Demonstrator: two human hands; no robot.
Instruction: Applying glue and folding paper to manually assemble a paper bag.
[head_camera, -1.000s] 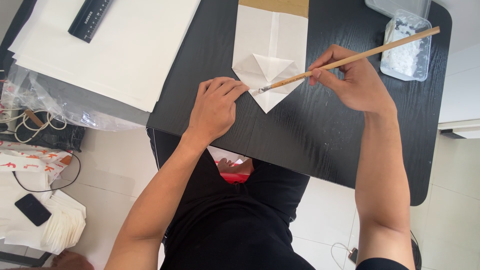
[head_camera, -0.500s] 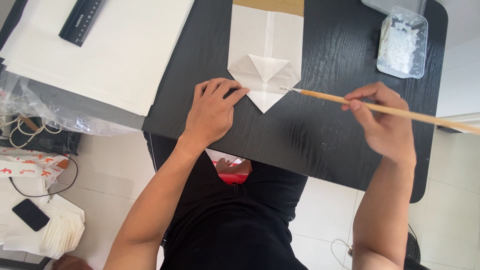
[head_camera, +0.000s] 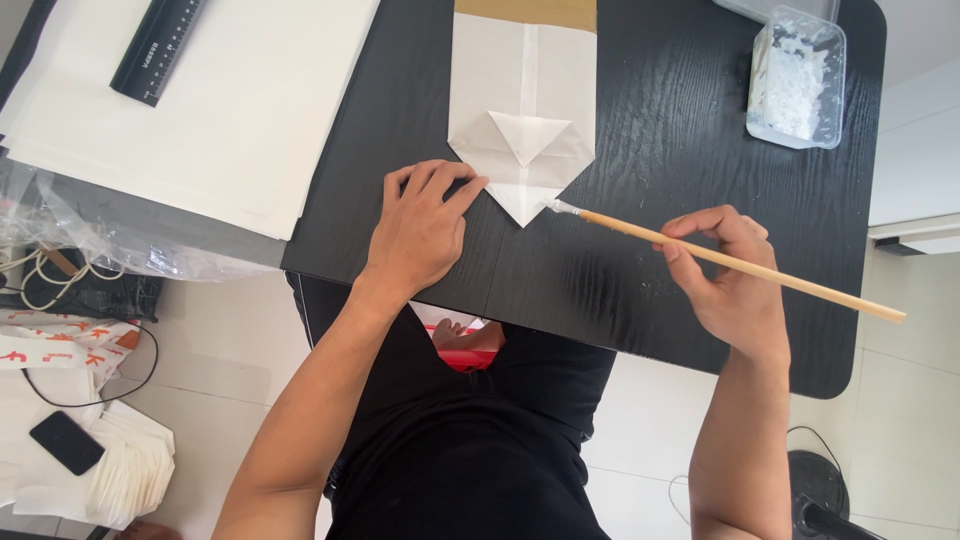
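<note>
Nearby, glue tub (head_camera: 797, 78), ruler (head_camera: 158, 47), white sheets (head_camera: 215, 120).

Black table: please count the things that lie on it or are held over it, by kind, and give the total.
Folded paper bag: 1
Brush, held in the right hand: 1
Clear plastic tub with white paste: 1
Large white sheet stack: 1
Black ruler: 1
Total: 5
The left hand rests on the black table beside the bag.

Item count: one black wood-grain table (head_camera: 650, 290); one folded white paper bag with a brown end (head_camera: 522, 110); one long wooden-handled brush (head_camera: 740, 265); one clear plastic tub of white paste (head_camera: 797, 78); one black ruler (head_camera: 158, 45); one black phone (head_camera: 66, 442).
</note>
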